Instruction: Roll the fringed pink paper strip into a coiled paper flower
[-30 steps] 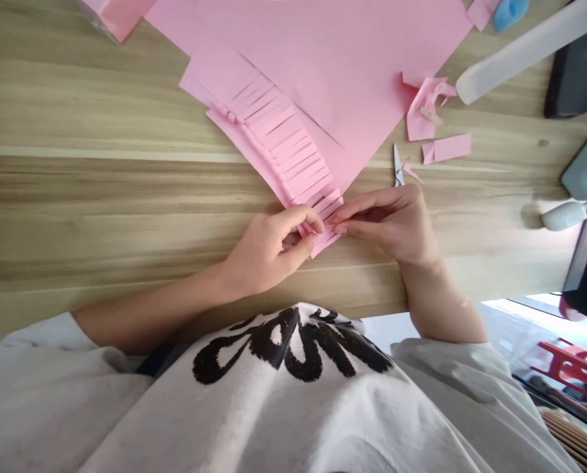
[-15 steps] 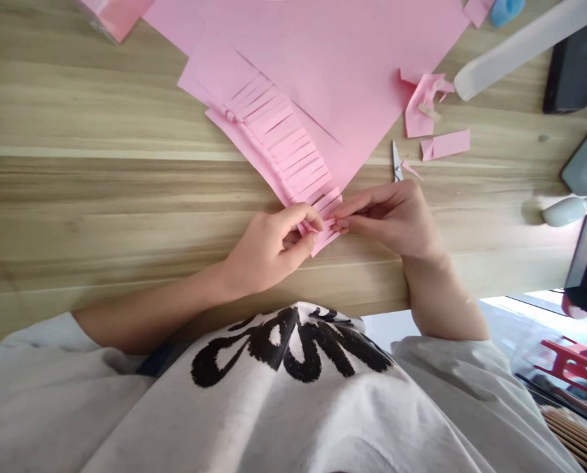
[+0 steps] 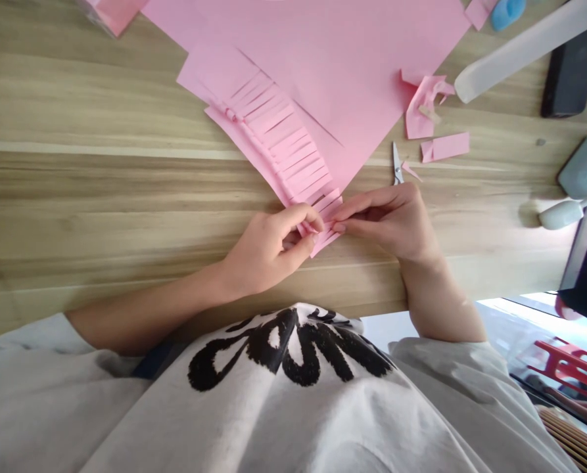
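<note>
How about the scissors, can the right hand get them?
Probably yes: the scissors lie beside the right hand, nothing seen between, though it'd likely have to leave the fringed pink paper.

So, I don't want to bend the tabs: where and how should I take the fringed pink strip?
Probably pinch the fringed pink strip at its upper-left end, coming from the left: that corner looks uncut and juts past the large pink sheet over the table. The slits run to the strip's right edge, so tabs there would likely bend.
</note>
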`<act>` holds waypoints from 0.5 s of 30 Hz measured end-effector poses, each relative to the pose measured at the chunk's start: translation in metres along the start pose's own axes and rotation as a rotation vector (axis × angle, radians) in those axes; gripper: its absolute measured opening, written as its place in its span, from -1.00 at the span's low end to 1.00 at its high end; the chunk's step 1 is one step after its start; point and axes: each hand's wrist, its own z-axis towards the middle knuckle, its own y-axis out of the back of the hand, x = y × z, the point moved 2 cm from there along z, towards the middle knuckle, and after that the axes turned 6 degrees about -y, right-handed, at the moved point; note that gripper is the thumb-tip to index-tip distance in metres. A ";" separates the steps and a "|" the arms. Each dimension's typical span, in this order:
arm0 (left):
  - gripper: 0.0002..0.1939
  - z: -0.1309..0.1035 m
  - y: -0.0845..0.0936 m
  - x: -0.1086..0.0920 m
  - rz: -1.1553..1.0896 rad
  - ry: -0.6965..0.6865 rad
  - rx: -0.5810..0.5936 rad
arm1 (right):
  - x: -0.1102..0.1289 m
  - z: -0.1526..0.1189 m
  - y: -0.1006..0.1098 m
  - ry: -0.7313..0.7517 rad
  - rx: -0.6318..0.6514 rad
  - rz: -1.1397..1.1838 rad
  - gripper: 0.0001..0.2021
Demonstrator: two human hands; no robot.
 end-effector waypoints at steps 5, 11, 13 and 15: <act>-0.89 0.001 0.000 -0.001 0.012 0.000 -0.006 | -0.001 0.000 0.001 0.003 0.009 0.020 -0.86; -0.90 0.000 0.001 0.000 0.011 0.013 0.000 | -0.001 0.001 0.002 -0.015 -0.008 0.034 -0.93; -0.90 0.000 0.001 0.000 0.012 0.016 0.004 | -0.001 0.001 0.001 -0.020 -0.006 0.047 -0.93; -0.90 0.000 0.002 0.000 0.011 0.016 0.005 | 0.000 0.002 0.001 -0.026 -0.003 0.054 -0.93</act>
